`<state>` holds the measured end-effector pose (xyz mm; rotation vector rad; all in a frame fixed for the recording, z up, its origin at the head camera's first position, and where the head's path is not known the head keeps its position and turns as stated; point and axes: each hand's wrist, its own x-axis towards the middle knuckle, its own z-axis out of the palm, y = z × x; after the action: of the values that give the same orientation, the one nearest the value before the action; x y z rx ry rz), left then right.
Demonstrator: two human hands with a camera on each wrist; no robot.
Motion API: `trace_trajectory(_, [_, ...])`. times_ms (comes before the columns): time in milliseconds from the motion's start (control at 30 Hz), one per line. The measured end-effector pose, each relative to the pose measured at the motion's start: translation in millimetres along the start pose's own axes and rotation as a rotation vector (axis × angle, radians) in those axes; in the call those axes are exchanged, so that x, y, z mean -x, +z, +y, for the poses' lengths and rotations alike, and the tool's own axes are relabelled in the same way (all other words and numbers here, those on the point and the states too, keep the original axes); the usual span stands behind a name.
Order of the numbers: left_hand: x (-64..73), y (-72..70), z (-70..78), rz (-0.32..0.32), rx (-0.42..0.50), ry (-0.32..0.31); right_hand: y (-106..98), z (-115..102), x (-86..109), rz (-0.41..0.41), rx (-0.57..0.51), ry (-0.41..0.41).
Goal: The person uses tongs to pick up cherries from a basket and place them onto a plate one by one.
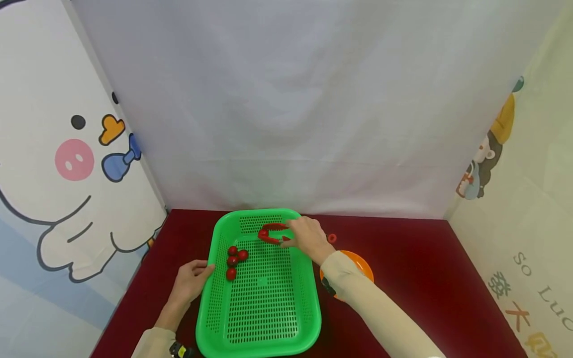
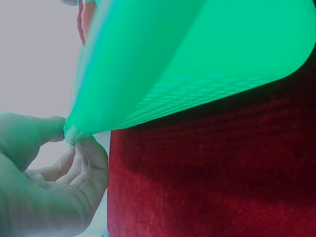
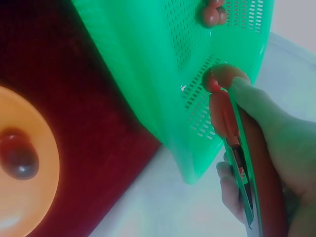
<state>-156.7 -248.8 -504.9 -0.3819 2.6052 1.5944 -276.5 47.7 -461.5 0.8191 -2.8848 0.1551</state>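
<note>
A green perforated plastic basket point(image 1: 203, 308) lies lengthwise before me. At its left rim, my left hand point(image 1: 190, 282) pinches the edge between thumb and fingers, as the left wrist view point(image 2: 59, 182) also shows. Over the basket's far right part, my right hand point(image 1: 309, 237) holds red tongs point(image 3: 256, 163). Between the tong tips sits a small red cherry tomato point(image 3: 210, 81). Several more cherry tomatoes point(image 1: 232, 261) lie grouped in the left half of the basket.
An orange plate point(image 1: 360, 261) stands right of the basket, partly behind my right forearm. In the right wrist view, dark red cherry tomatoes point(image 3: 19, 163) lie on it. A dark red cloth point(image 1: 403, 278) covers the table, with curtains at the back and sides.
</note>
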Motion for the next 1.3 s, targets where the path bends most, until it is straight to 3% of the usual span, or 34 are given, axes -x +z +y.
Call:
trace_trajectory(533, [-0.4,0.6,-0.3,-0.002,-0.003,0.005,-3,17,24.9,0.112,-0.079,-0.026])
trace_trajectory(1300, [-0.5,0.5,-0.2,-0.005,0.008,0.003,-5,50,72.8,0.266,-0.184,0.021])
